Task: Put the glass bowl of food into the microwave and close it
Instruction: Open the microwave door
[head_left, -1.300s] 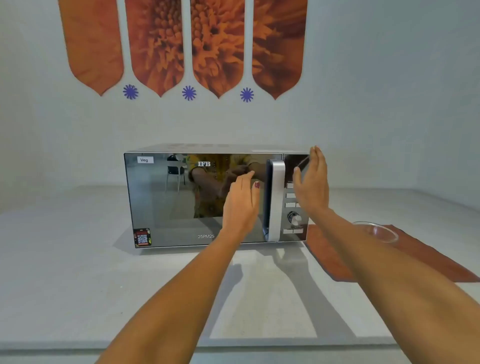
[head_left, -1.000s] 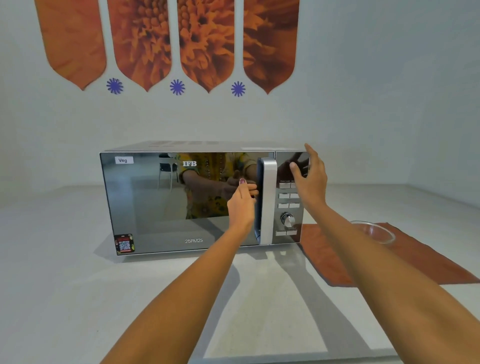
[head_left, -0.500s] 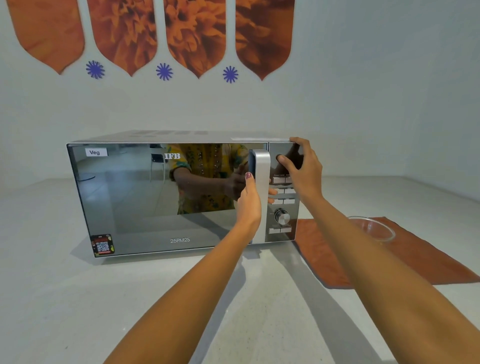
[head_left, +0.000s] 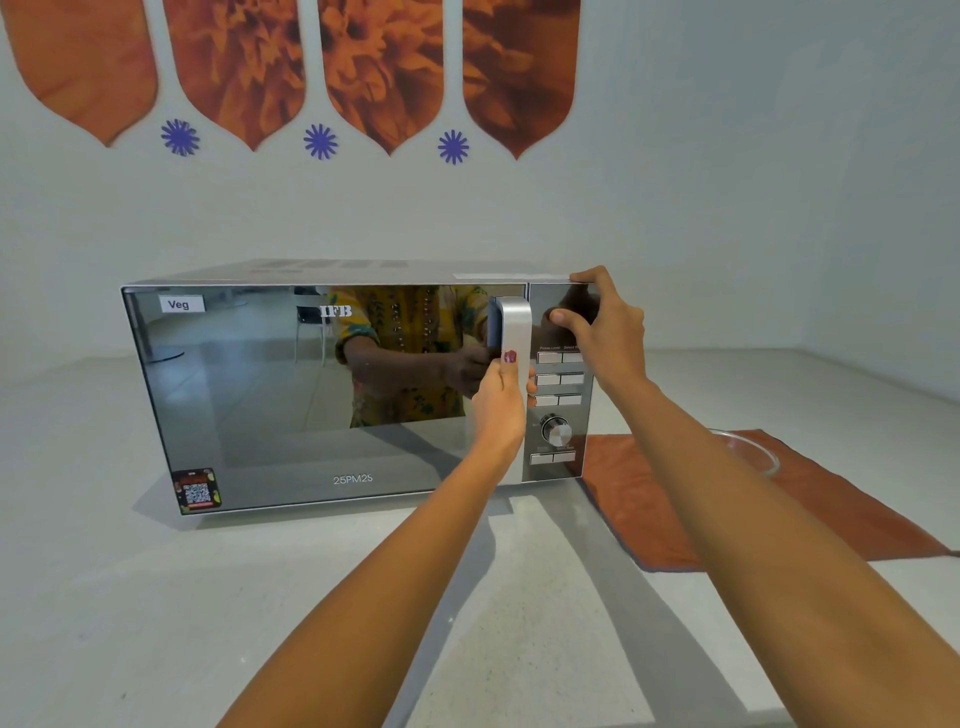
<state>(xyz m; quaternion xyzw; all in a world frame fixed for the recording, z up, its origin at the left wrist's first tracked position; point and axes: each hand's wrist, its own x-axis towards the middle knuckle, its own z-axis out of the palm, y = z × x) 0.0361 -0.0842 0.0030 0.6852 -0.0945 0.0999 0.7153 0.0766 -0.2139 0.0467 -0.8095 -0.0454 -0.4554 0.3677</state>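
Note:
A silver microwave (head_left: 311, 395) with a mirrored door stands on the white counter, its door closed. My left hand (head_left: 501, 402) is wrapped around the vertical silver door handle (head_left: 514, 322). My right hand (head_left: 605, 322) grips the microwave's top right corner, thumb pressed on the control panel (head_left: 558, 410). The glass bowl (head_left: 748, 452) sits to the right of the microwave on an orange cloth, mostly hidden behind my right forearm; I cannot make out its contents.
The orange cloth (head_left: 831, 504) lies flat on the counter (head_left: 156, 597) right of the microwave. Orange flower panels (head_left: 384, 67) hang on the wall behind. The wall meets the counter close behind the microwave.
My left hand reached in and closed around the door handle. My right hand settled onto the microwave's top right corner. The view moved closer and shifted, so the microwave looks larger.

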